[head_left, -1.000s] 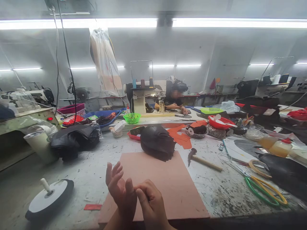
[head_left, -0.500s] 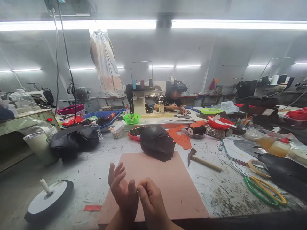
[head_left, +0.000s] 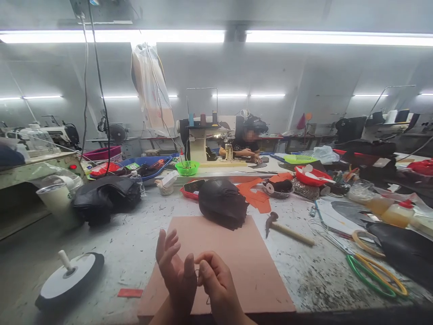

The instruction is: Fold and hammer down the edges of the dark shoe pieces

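My left hand point(head_left: 177, 271) is held up over the pink board point(head_left: 250, 266), palm turned inward and fingers spread, with its thumb upright. Right beside that thumb, my right hand point(head_left: 216, 275) pinches something thin and dark, like a thread or wire loop, too small to make out well. A stack of black leather pieces point(head_left: 221, 203) rests on the far edge of the board. To the right of the board lies a hammer point(head_left: 291, 230) with a wooden handle.
A white disc with a peg point(head_left: 69, 275) and a red strip point(head_left: 130, 293) lie at left. Green and yellow handled scissors point(head_left: 375, 271) are at right. Beyond are a green basket point(head_left: 187, 168), a sewing machine point(head_left: 199, 140) and a person point(head_left: 246, 144) seated behind it.
The view has shifted slightly. My right thumb and fingers have moved a little, and a thin dark loop now shows between my hands.
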The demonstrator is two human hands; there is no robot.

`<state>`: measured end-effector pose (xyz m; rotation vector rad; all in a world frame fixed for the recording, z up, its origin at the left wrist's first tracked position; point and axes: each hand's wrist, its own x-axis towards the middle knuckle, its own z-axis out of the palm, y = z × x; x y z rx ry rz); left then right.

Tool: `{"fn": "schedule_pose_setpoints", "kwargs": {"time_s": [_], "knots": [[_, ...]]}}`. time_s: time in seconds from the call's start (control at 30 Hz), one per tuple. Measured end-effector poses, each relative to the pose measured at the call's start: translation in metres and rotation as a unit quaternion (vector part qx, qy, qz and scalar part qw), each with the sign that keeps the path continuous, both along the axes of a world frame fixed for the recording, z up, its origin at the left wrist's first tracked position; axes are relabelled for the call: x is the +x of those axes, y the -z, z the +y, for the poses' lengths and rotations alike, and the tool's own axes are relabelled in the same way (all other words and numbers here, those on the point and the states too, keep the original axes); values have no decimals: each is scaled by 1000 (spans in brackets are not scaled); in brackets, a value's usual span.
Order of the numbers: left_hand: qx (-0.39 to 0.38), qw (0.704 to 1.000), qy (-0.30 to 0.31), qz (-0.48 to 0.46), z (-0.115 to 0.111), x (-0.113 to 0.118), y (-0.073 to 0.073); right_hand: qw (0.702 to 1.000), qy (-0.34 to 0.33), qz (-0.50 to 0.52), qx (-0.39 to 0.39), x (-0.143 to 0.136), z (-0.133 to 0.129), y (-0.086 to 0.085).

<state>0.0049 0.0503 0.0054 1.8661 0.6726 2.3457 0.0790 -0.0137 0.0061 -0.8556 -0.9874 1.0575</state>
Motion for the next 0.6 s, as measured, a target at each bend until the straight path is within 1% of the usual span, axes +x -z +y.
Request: {"fn": "schedule_pose_setpoints", "kwargs": {"time_s": [0.07, 0.13, 0.3, 0.43, 0.5, 0.6], "knots": [[-4, 1000, 1, -2, 1, -1, 0, 1000, -7, 27, 7, 1, -1, 3], [-7, 1000, 1, -4, 1, -2, 0, 999, 3, 29, 17, 2, -3, 6], [15, 1000, -5, -12, 2, -3, -2, 999, -3, -38, 20, 3, -6, 4], [35, 999, -11, -9, 2, -4, -6, 997, 25, -66, 24, 1, -6, 2], [46, 999, -16, -7, 2, -6, -7, 998, 24, -49, 12, 0, -5, 3], [61, 998, -23, -3, 2, -7, -8, 1000, -5, 6, -20, -2, -3, 5]]}}
